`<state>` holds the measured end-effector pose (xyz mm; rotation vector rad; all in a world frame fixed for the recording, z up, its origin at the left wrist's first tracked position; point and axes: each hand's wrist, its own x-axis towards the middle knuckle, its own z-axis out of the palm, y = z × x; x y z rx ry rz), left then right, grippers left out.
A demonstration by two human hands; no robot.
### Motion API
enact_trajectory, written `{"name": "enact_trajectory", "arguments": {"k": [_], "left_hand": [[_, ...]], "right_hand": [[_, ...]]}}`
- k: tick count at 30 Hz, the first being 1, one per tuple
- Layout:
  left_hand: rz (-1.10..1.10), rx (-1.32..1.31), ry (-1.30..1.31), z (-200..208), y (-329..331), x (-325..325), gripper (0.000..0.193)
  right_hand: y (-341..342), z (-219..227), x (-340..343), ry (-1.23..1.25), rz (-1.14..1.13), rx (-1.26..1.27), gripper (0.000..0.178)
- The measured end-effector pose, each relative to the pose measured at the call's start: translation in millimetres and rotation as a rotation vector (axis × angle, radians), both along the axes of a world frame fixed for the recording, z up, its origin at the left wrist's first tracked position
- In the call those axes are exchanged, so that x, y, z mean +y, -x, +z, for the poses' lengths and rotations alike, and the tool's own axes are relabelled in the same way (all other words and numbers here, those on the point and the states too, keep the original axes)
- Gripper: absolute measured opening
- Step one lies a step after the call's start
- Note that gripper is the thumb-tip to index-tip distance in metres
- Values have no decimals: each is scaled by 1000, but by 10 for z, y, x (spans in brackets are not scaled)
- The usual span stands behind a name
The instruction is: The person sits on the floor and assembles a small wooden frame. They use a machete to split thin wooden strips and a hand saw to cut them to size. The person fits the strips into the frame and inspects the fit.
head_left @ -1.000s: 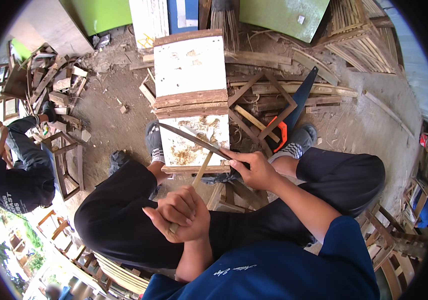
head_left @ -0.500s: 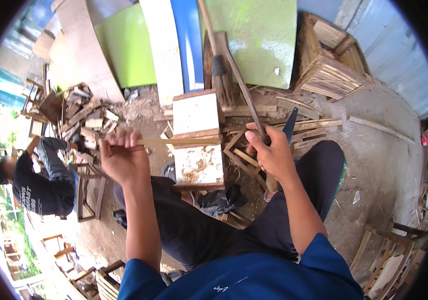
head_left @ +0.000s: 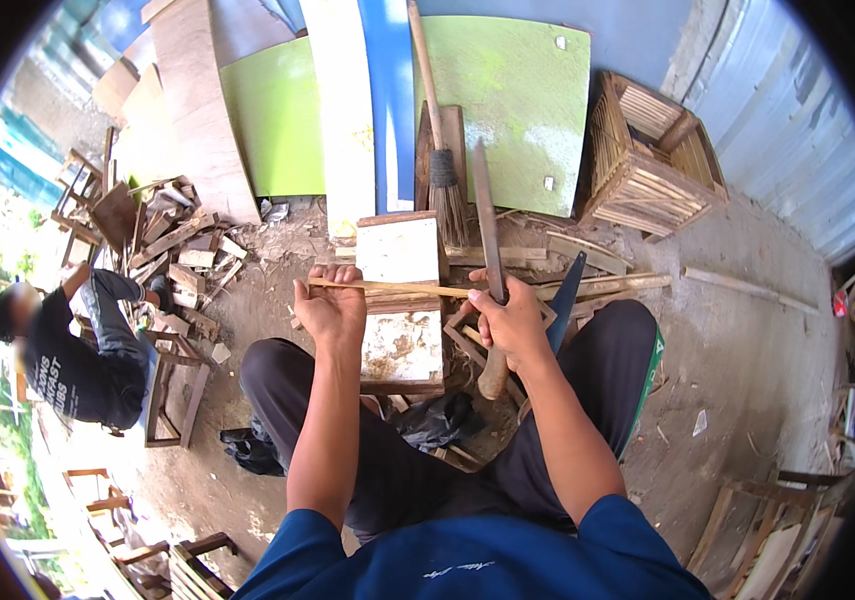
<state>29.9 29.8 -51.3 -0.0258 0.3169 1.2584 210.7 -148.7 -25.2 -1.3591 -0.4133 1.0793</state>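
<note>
Stretched between my two hands is a thin wooden strip (head_left: 403, 288), pale yellow-brown and roughly level. My left hand (head_left: 332, 308) grips its left end with curled fingers. My right hand (head_left: 514, 322) is closed round a machete (head_left: 488, 220), whose long brown blade points away from me and whose wooden handle shows below the fist. The strip's right end meets the fingertips of my right hand beside the blade. Beneath the strip, between my knees, stands a wooden block or bench (head_left: 401, 345) with a white, worn top.
A blue-bladed handsaw (head_left: 568, 292) lies right of my right hand. Behind the bench are a broom (head_left: 445, 185) and leaning green panels (head_left: 508, 110). A slatted wooden crate (head_left: 653, 160) stands far right. Scrap wood (head_left: 183, 240) is piled left, near a seated person (head_left: 83, 360).
My left hand has moved right, and the strip now reaches my right hand. The machete has swung more upright, its handle now visible below my right hand. The head view has shifted slightly.
</note>
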Motion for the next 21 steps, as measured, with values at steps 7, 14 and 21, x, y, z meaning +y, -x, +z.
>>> {"name": "enact_trajectory", "arguments": {"k": [7,14,21], "left_hand": [[-290,454,-405,131,-227,-327,36],[-314,650,-445,-36,-235,-317,16],[-337,658,-460,-11,-253,-363,26]], "right_hand": [[-106,-101,-2,-73,-30,430,21],[-122,-91,-12,7,45,376,20],[-38,29,-44,-9,74,247,23]]}}
